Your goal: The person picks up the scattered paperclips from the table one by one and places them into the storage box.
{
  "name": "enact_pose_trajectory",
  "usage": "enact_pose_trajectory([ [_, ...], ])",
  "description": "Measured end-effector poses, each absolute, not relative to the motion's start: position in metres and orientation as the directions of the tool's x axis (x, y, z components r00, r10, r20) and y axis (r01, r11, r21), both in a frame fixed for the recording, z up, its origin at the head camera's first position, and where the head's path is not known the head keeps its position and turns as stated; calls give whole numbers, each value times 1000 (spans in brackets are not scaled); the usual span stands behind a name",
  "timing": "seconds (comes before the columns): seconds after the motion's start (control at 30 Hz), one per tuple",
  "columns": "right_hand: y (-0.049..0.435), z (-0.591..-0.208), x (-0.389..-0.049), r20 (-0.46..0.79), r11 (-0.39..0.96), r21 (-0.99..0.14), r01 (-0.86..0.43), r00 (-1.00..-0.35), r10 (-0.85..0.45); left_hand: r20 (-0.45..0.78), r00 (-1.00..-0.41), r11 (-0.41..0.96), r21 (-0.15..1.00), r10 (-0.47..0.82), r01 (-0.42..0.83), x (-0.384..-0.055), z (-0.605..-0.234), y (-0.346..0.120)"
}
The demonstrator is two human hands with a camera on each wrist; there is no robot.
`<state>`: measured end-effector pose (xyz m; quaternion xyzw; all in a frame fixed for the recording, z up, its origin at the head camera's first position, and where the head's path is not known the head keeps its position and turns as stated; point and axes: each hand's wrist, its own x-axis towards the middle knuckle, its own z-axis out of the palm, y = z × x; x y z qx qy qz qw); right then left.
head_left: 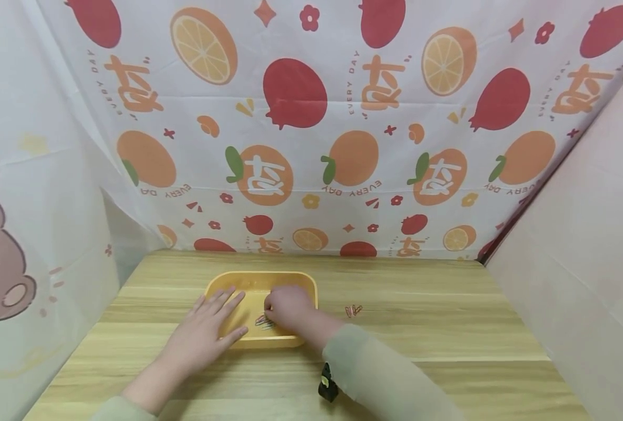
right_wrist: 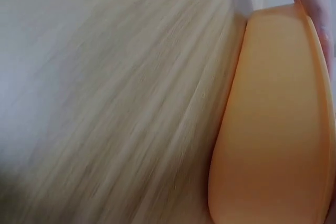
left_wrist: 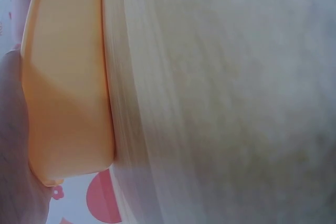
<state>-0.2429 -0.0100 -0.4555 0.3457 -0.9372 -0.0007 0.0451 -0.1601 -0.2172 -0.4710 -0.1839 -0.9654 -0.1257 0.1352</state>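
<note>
A shallow yellow tray (head_left: 261, 342) stands on the wooden table. My left hand (head_left: 200, 333) rests over its left rim with fingers spread and fairly straight. Inside the tray, toward its right side, my right hand (head_left: 290, 307) reaches down with curled fingers beside a few small coloured paper clips (head_left: 263, 321). Its fingertips are mostly hidden, so whether they pinch a clip cannot be seen. On the table to the right of the tray lies a little group of reddish paper clips (head_left: 353, 310). Both wrist views mostly show the tray's outer wall (left_wrist: 68, 87) and the tabletop.
The wooden table (head_left: 422, 333) extends to both sides of the tray. A fruit-patterned cloth (head_left: 337, 193) hangs behind it, with pale cloth walls at left and right. A small black device (head_left: 327, 386) sits at the right wrist.
</note>
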Motion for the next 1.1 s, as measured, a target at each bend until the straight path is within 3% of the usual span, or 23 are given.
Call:
enact_pose_trajectory([
  [0.2, -19, -460, -245, 28, 782, 50, -622, -781, -623, 320, -888, 897, 186, 330, 401, -161, -471, -217],
  [0.67, -20, -459, -249, 37, 777, 89, -624, -777, -628, 339, -879, 892, 186, 335, 412, -164, -468, -217],
  [0.93, -17, -453, -250, 29, 788, -6, -616, -787, -616, 332, -884, 896, 184, 331, 404, -162, -469, -217],
  [1.1, -11, -448, -249, 32, 809, -145, -570, -820, -572, 314, -891, 898, 190, 329, 398, -161, -468, -217],
])
